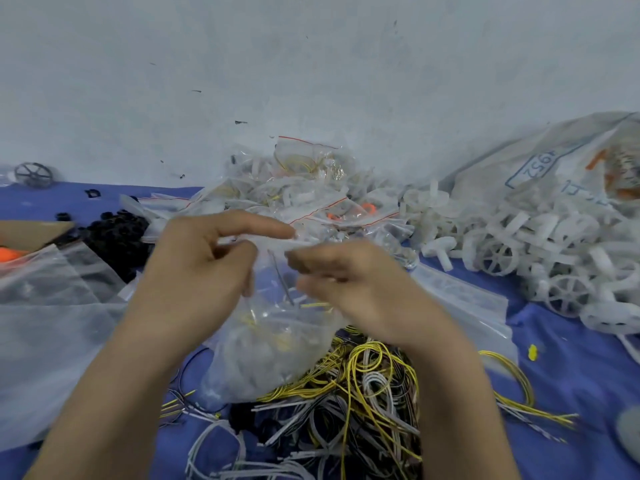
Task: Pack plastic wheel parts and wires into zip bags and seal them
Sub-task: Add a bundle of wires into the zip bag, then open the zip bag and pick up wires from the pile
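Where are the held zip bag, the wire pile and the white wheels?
zip bag (pixel 270 348): head view, bulging lower part.
wire pile (pixel 360 382): head view, yellow loops.
white wheels (pixel 568 294): head view, one spoked wheel.

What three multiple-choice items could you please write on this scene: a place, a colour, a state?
1. Where is the heap of white plastic wheels? A) right B) left C) under the wrists
2. What colour stripe marks the packed clear zip bags by the wall? A) green B) red C) black
3. How is the nearest clear zip bag held? A) untouched B) pinched by left hand and right hand C) by one hand
1 A: the wheels pile up at right. 2 B: thin red lines cross the bag tops. 3 B: both hands' fingers meet at its mouth.
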`<action>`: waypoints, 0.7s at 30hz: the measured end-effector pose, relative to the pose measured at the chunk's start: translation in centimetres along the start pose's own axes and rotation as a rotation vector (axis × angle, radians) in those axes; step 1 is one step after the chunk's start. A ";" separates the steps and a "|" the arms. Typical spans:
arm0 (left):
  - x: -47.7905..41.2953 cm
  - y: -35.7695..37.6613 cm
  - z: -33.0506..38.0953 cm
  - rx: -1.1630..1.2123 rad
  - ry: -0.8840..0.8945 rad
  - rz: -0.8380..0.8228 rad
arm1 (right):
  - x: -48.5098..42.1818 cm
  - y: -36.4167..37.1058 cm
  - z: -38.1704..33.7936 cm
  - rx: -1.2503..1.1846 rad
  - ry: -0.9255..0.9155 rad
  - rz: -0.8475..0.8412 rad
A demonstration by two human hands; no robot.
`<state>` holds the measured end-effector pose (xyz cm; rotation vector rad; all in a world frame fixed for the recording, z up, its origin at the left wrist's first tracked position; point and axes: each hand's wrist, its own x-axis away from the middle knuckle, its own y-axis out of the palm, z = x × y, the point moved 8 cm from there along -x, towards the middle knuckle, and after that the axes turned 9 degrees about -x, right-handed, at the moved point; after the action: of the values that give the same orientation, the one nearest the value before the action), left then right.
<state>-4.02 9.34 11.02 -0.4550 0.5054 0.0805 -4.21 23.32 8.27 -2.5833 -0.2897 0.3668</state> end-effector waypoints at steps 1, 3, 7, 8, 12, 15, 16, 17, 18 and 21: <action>-0.3 -0.9 -0.5 -0.010 -0.007 0.065 | 0.7 -1.3 -1.2 -0.172 -0.086 0.043; -0.7 -2.5 -1.9 -0.020 -0.034 0.175 | 1.7 -3.7 -2.0 -0.391 -0.190 0.139; -1.0 -4.7 -4.1 -0.032 -0.095 0.288 | 1.1 -5.4 2.7 -0.136 0.069 0.295; -1.0 -5.0 -4.4 -0.025 -0.100 0.298 | 0.8 -5.0 4.5 0.066 0.200 0.233; -1.1 -5.4 -4.8 0.019 -0.116 0.355 | 0.5 -1.9 9.0 0.345 0.457 -0.155; -0.8 -5.3 -4.2 0.080 -0.105 0.416 | 0.0 -1.5 9.2 0.294 0.428 -0.125; -0.7 -5.4 -3.9 0.107 -0.088 0.435 | -0.1 -1.5 9.2 0.276 0.427 -0.107; -0.6 -5.5 -3.5 0.118 -0.064 0.449 | -0.3 -1.4 9.4 0.263 0.423 -0.098; -0.5 -5.8 -3.1 0.109 -0.030 0.454 | -0.3 -1.3 9.7 0.269 0.430 -0.107; -0.7 -6.2 -2.0 0.052 0.090 0.444 | -0.2 -1.5 10.3 0.278 0.442 -0.148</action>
<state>-4.36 2.90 12.25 -0.2902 0.6894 0.4746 -7.84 29.24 0.55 -2.2749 -0.2475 -0.2052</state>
